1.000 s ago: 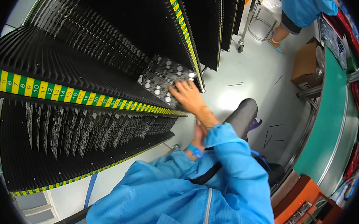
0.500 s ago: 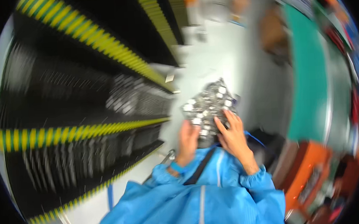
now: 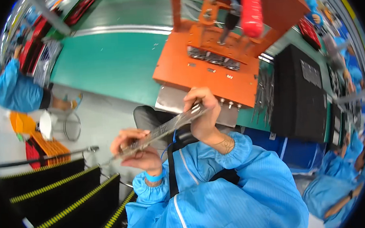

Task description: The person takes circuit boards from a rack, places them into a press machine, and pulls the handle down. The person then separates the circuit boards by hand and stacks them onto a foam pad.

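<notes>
A thin circuit board panel (image 3: 166, 129) hangs in front of my body, seen almost edge-on and slanting up to the right. My left hand (image 3: 141, 155) grips its lower left end, thumb and fingers on opposite sides. Around its upper right end closes my right hand (image 3: 204, 114), close to the near edge of the orange press fixture (image 3: 169, 73). That fixture has a red handle (image 3: 251, 15) on top, and a row of small metallic parts (image 3: 213, 57) sits beneath its upper plate.
A green workbench (image 3: 104, 62) runs behind the fixture. Black strips (image 3: 264, 92) and a black box (image 3: 295, 111) lie right of it. Black racks with yellow-striped edges (image 3: 65, 184) stand lower left. People in blue work at the far left (image 3: 20, 88) and right (image 3: 329, 184).
My view has swung from the black racks to the workbench with the orange fixture. The panel, earlier facing me with its components showing, is now tilted edge-on and held at both ends.
</notes>
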Demonstrator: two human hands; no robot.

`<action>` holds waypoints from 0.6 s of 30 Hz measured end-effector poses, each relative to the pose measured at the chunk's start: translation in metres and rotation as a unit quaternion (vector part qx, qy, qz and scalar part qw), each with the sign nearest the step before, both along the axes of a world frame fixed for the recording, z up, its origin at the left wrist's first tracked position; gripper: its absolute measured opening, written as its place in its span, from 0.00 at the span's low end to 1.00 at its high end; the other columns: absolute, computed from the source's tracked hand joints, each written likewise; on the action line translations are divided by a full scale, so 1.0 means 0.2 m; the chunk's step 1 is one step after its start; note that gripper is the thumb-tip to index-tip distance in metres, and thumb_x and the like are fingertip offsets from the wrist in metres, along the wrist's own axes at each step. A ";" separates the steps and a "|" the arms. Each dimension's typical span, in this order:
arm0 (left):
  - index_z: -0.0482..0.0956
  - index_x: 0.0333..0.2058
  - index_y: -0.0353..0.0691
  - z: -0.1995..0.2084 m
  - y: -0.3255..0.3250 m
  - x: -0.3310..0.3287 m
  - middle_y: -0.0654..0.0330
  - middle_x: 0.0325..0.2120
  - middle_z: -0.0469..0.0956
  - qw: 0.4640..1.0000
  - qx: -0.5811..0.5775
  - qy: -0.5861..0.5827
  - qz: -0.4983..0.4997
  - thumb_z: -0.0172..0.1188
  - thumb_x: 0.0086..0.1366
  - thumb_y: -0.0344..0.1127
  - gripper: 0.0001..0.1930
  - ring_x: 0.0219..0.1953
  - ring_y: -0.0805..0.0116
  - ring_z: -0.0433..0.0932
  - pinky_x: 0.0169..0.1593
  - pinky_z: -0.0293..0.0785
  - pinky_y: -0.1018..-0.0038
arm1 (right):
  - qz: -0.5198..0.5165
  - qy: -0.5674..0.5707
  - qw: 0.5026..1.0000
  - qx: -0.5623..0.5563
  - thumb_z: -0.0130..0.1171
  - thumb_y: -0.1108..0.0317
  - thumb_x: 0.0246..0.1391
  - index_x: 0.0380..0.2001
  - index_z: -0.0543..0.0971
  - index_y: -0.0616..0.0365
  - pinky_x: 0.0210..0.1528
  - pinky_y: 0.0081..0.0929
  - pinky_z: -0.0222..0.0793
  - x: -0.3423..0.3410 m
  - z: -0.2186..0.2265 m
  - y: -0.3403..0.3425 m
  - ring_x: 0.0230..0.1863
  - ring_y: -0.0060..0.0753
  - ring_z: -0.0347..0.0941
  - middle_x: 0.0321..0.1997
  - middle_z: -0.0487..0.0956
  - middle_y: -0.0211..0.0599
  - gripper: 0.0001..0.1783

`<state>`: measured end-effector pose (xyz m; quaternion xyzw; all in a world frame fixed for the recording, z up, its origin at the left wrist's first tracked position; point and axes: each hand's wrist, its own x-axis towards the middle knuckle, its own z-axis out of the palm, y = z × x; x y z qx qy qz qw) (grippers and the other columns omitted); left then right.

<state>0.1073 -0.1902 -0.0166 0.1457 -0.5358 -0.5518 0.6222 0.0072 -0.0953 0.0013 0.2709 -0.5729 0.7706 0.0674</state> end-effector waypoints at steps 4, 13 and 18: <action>0.65 0.36 0.40 0.26 0.03 -0.28 0.61 0.14 0.61 0.990 0.059 0.062 -0.112 0.36 0.71 0.55 0.22 0.17 0.72 0.62 0.23 0.61 0.79 | -0.110 0.087 0.990 -0.010 0.30 0.42 0.67 0.17 0.66 0.61 0.20 0.24 0.48 -0.11 0.15 0.10 0.18 0.25 0.58 0.16 0.64 0.33 0.36; 0.64 0.34 0.38 0.06 -0.05 -0.48 0.59 0.12 0.67 0.846 0.066 0.091 -0.521 0.48 0.69 0.46 0.15 0.14 0.70 0.62 0.21 0.57 0.76 | -0.167 -0.098 0.967 0.167 0.30 0.41 0.68 0.14 0.64 0.57 0.18 0.23 0.44 -0.21 0.27 0.38 0.16 0.16 0.51 0.12 0.59 0.23 0.36; 0.68 0.30 0.39 -0.27 -0.10 -0.21 0.64 0.09 0.59 0.786 0.262 -0.260 -0.496 0.31 0.69 0.66 0.33 0.10 0.75 0.56 0.15 0.49 0.79 | -0.205 0.061 0.808 0.549 0.53 0.52 0.58 0.22 0.73 0.59 0.22 0.42 0.63 -0.41 0.16 0.75 0.22 0.53 0.72 0.18 0.75 0.44 0.21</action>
